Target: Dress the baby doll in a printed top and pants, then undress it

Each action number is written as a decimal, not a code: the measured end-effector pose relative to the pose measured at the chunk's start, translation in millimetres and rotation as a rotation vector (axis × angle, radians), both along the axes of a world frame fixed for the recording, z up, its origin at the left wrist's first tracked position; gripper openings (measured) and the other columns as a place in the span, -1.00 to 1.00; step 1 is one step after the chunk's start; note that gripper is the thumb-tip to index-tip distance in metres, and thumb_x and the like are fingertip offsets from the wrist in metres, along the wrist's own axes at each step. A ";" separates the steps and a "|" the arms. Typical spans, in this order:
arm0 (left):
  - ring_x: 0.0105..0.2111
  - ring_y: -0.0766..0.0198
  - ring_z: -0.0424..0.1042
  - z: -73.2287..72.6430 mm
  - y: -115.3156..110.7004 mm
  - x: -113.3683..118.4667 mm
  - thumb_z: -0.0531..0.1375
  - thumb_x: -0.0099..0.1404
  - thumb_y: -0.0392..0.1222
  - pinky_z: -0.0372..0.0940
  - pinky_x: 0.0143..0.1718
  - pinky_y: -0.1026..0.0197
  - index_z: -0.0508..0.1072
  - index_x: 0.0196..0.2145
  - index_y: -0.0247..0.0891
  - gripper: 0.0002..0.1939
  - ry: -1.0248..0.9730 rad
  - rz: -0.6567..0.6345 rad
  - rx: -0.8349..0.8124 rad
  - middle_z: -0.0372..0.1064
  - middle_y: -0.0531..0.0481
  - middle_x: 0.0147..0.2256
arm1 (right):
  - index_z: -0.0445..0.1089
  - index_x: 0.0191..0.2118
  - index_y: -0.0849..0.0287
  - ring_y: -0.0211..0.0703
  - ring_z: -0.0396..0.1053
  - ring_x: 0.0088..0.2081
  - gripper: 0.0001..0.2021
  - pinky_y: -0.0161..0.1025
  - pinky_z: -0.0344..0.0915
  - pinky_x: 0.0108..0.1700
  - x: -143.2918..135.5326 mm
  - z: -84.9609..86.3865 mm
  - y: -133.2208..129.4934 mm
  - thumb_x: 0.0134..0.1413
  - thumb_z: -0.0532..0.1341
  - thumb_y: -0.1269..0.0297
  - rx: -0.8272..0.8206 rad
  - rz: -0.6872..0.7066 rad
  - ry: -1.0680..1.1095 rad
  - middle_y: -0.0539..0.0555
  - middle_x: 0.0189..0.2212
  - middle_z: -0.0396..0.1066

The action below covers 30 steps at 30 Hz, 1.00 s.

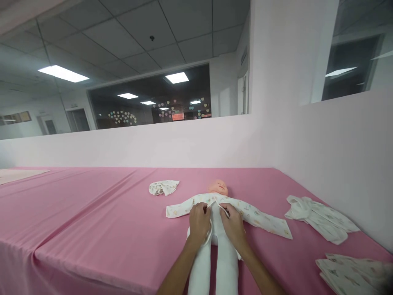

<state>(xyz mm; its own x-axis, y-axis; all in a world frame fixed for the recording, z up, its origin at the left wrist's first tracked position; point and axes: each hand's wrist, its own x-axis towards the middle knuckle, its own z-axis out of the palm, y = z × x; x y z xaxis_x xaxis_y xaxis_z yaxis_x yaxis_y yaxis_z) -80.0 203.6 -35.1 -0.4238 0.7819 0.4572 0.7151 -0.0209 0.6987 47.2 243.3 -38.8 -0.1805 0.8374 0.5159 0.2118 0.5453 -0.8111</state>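
Note:
A baby doll (219, 187) lies on its back with its head away from me and its white legs (227, 266) toward me. It wears a white long-sleeved baby shirt (264, 218) with a small print, the sleeves spread out to both sides and the front parted over the chest. My left hand (199, 224) is closed on the shirt's left front edge. Opposite it, my right hand (233, 226) pinches the right front edge, where a thin white strip shows by the fingers. The fingertips are partly hidden.
A pink cloth covers the table (101, 229). Beyond the doll's left sleeve lies a small folded printed cloth (163, 187). White baby clothes (321, 219) and a folded printed garment (353, 272) lie at the right. A white wall (172, 145) with windows borders the table.

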 end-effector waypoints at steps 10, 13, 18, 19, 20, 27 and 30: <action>-0.20 0.15 0.34 -9.3 -0.2 7.1 0.03 0.32 -0.29 0.20 -0.13 0.14 0.42 -0.29 -0.21 -0.82 0.144 -0.036 0.088 0.43 -0.04 -0.26 | 0.50 -0.20 0.18 -0.02 0.45 -0.16 -0.68 -0.16 0.32 -0.10 -2.5 1.1 -3.4 0.11 0.06 0.18 -0.116 -0.010 0.090 0.11 -0.18 0.52; -0.21 0.16 0.34 -14.0 1.5 5.8 0.02 0.33 -0.33 0.21 -0.13 0.14 0.43 -0.29 -0.21 -0.81 0.201 -0.043 0.089 0.42 -0.03 -0.28 | 0.51 -0.20 0.17 -0.01 0.45 -0.15 -0.69 -0.14 0.31 -0.06 -5.5 0.5 -4.1 0.11 0.06 0.18 -0.108 0.003 0.085 0.11 -0.19 0.53; -0.24 0.16 0.34 -16.3 2.8 4.3 0.02 0.35 -0.34 0.21 -0.14 0.14 0.43 -0.30 -0.21 -0.80 0.243 -0.036 0.100 0.41 -0.03 -0.31 | 0.51 -0.24 0.17 -0.03 0.44 -0.17 -0.69 -0.14 0.30 -0.06 -8.3 -0.9 -2.2 0.12 0.05 0.20 -0.092 0.001 0.061 0.11 -0.22 0.53; -0.24 0.16 0.34 -16.6 2.9 4.5 0.02 0.35 -0.35 0.21 -0.15 0.14 0.43 -0.31 -0.21 -0.80 0.254 -0.039 0.107 0.41 -0.03 -0.31 | 0.51 -0.25 0.17 -0.03 0.44 -0.18 -0.70 -0.15 0.31 -0.08 -8.7 -1.3 -1.8 0.12 0.04 0.20 -0.081 0.005 0.054 0.11 -0.23 0.53; -0.24 0.16 0.35 -16.8 3.0 4.8 0.02 0.35 -0.36 0.21 -0.16 0.15 0.43 -0.32 -0.21 -0.79 0.268 -0.043 0.117 0.41 -0.03 -0.31 | 0.51 -0.26 0.17 -0.04 0.44 -0.19 -0.70 -0.16 0.31 -0.09 -9.1 -1.6 -1.6 0.12 0.04 0.21 -0.069 0.007 0.045 0.11 -0.24 0.52; -0.29 0.17 0.32 -18.7 2.7 9.6 0.05 0.28 -0.45 0.19 -0.25 0.16 0.40 -0.37 -0.24 -0.81 0.353 -0.029 0.216 0.40 -0.02 -0.35 | 0.50 -0.30 0.15 -0.08 0.43 -0.21 -0.74 -0.18 0.30 -0.11 -10.7 -1.8 -4.2 0.08 0.06 0.28 -0.029 -0.029 0.029 0.08 -0.29 0.52; -0.31 0.18 0.30 -19.4 3.4 10.4 0.06 0.25 -0.49 0.17 -0.26 0.17 0.38 -0.39 -0.24 -0.80 0.347 -0.040 0.213 0.38 -0.01 -0.38 | 0.51 -0.29 0.16 -0.09 0.43 -0.21 -0.74 -0.18 0.30 -0.10 -11.0 -2.1 -4.8 0.07 0.06 0.32 -0.022 -0.031 0.029 0.08 -0.29 0.52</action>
